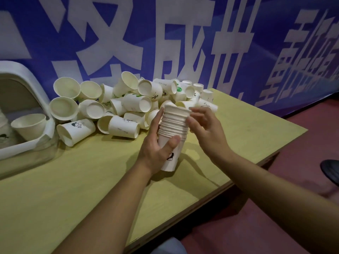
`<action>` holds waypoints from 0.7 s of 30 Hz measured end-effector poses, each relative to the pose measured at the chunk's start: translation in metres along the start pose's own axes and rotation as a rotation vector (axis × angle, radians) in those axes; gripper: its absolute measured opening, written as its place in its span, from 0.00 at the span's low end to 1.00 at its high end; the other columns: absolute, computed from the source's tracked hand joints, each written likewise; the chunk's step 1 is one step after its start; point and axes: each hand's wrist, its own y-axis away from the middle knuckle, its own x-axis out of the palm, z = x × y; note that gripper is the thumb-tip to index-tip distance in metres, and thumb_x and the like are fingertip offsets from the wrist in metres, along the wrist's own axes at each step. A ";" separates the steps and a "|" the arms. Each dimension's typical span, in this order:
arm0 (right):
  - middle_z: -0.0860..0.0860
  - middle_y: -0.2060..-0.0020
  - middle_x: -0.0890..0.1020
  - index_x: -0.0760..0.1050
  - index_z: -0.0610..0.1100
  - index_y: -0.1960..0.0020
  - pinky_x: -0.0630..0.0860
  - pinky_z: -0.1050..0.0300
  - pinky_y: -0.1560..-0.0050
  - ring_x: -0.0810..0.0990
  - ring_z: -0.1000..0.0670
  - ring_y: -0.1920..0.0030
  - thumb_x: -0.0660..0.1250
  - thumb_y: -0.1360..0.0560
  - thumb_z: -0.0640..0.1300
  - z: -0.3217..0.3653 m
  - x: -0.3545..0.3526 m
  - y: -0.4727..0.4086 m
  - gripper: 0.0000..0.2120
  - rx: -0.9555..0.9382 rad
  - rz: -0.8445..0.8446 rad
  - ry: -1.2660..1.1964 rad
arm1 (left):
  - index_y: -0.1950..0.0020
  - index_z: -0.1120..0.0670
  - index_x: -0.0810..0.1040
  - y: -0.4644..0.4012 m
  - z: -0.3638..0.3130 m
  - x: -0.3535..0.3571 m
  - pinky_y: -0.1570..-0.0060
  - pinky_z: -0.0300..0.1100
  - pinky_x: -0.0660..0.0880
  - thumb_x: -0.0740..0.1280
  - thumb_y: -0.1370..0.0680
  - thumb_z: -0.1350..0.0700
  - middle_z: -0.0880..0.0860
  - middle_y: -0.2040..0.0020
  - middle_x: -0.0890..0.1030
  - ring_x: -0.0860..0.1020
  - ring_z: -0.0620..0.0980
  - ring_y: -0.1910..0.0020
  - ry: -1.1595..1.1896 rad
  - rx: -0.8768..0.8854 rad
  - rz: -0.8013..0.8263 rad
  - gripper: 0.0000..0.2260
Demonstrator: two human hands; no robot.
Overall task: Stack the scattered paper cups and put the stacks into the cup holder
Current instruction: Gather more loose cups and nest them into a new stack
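A stack of several nested white paper cups [173,125] stands upright near the middle of the yellow-green table [91,180]. My left hand [157,149] grips the stack's lower part, thumb across the front. My right hand [203,125] holds the upper rims from the right, fingers curled round the top cups. Behind the stack lies a heap of scattered paper cups [119,103], most on their sides. The white cup holder [22,107] sits at the far left with cups [29,125] inside it.
A blue banner with large white characters [165,43] hangs right behind the table. The table's right edge [266,160] drops to a reddish floor [293,180]. A dark shoe [330,171] shows at the far right.
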 end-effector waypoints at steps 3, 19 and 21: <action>0.59 0.42 0.82 0.77 0.53 0.35 0.80 0.49 0.44 0.80 0.58 0.44 0.68 0.20 0.49 -0.010 0.006 0.003 0.14 -0.012 0.028 0.059 | 0.19 0.40 0.55 -0.003 0.005 -0.006 0.46 0.30 0.76 0.67 0.29 0.38 0.27 0.35 0.72 0.77 0.32 0.40 0.018 0.008 -0.068 0.41; 0.51 0.28 0.70 0.58 0.57 0.22 0.71 0.42 0.31 0.69 0.46 0.29 0.80 0.31 0.49 -0.073 0.028 -0.072 0.45 0.248 0.038 0.213 | 0.24 0.36 0.58 -0.012 0.011 -0.019 0.41 0.50 0.80 0.68 0.30 0.40 0.53 0.30 0.74 0.80 0.47 0.39 0.060 0.014 -0.271 0.36; 0.52 0.34 0.73 0.61 0.55 0.23 0.77 0.44 0.36 0.73 0.46 0.33 0.79 0.30 0.48 -0.073 0.030 -0.071 0.42 0.238 0.006 0.179 | 0.24 0.35 0.58 -0.012 0.010 -0.019 0.41 0.49 0.80 0.68 0.30 0.40 0.53 0.30 0.74 0.80 0.47 0.40 0.057 0.023 -0.258 0.36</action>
